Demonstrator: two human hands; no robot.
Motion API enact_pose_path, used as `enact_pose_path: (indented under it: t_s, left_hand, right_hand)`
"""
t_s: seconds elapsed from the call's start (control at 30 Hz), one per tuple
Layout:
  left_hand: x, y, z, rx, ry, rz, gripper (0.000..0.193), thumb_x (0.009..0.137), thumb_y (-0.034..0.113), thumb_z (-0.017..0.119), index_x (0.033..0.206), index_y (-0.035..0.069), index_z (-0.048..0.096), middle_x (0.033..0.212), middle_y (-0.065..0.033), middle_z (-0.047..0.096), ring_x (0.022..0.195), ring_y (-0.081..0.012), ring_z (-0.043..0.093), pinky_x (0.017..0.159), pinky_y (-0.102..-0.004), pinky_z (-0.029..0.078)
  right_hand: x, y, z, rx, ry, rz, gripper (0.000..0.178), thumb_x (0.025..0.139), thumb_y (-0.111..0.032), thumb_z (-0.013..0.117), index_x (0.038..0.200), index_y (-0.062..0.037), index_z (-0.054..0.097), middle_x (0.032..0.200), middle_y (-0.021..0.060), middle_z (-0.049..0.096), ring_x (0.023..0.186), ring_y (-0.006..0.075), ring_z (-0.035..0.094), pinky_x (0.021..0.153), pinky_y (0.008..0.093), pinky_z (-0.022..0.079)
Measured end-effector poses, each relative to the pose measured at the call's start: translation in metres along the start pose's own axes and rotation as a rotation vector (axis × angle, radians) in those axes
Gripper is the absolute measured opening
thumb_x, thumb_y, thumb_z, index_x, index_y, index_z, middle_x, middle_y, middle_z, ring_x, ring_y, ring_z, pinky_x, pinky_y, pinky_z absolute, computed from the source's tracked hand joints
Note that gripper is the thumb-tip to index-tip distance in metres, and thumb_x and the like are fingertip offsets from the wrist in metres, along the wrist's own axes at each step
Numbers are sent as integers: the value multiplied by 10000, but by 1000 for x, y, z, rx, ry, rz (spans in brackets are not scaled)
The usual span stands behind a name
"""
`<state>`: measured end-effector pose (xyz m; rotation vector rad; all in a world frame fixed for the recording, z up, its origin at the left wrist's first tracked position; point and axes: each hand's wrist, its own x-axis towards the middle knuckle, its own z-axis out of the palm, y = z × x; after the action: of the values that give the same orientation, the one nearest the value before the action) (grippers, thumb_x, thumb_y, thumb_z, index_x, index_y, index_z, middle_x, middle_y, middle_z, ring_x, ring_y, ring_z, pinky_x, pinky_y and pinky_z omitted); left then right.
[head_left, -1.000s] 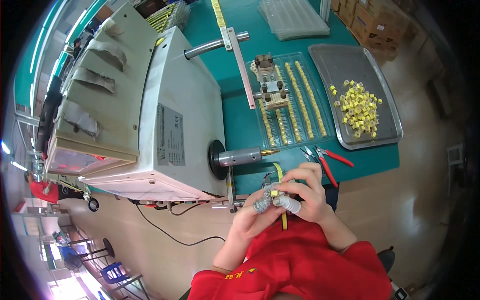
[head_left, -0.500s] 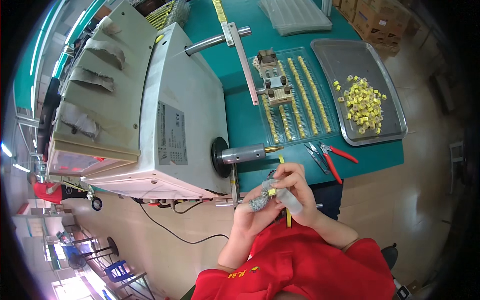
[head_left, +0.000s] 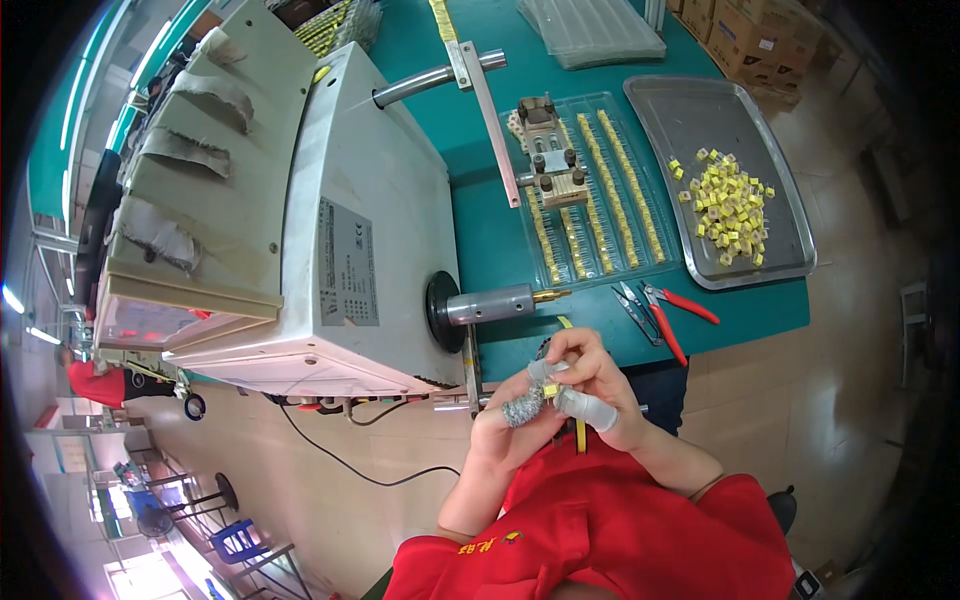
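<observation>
A small yellow-wrapped coil block (head_left: 551, 390) sits between my two hands, in front of my red shirt. My left hand (head_left: 512, 428) is closed around its near side, with a grey speckled cover on the thumb. My right hand (head_left: 603, 392) pinches in from the other side, the index finger bent over the top and whitish covers on its fingers. Fingertips partly hide the coil block. Just beyond the hands, a grey machine shaft with a brass tip (head_left: 545, 296) points to the right.
A white boxy machine (head_left: 370, 240) fills the left. Behind the hands lie red-handled cutters (head_left: 668, 320) and tweezers (head_left: 637, 312). A clear plastic tray (head_left: 660, 225) holds rows of yellow parts under a metal clamp fixture (head_left: 556, 165). A metal tray (head_left: 790, 215) carries loose yellow blocks.
The coil block has turned slightly and shows more between the fingers. My right thumb and fingers have shifted a little; both hands stay in the same place.
</observation>
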<state>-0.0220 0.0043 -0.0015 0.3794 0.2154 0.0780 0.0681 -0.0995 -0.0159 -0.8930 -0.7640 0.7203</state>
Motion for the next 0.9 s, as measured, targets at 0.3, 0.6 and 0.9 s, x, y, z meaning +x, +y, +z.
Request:
enact_pose_path:
  t_s: [0.3,0.6,0.9]
  left_hand:
    - [-1,2,9,108,50,51,593,722,219,599,1200,-42,365,1068,-47,447,954,-129,451,816,-234,357]
    - [-2,1,5,132,98,82,553,728,210,595,1179,-38,390,1039,-45,449,917,-132,445,789,-228,353]
    - [-2,1,3,13,-4,20,504,764,213,576,1152,-63,410,1064,-90,479,998,-172,457,895,-285,354]
  right_hand:
    - [5,-2,4,10,1,-30,146,821,-40,511,954,-84,469,1096,116,369,1011,185,402,886,299,326]
    - [8,-5,3,-50,54,102,148,803,-23,506,935,-69,457,1086,127,377,986,212,425,889,325,339]
    - [19,-10,-12,-894,88,-472,240,667,-149,698,801,-53,523,933,93,518,862,262,431,770,340,365]
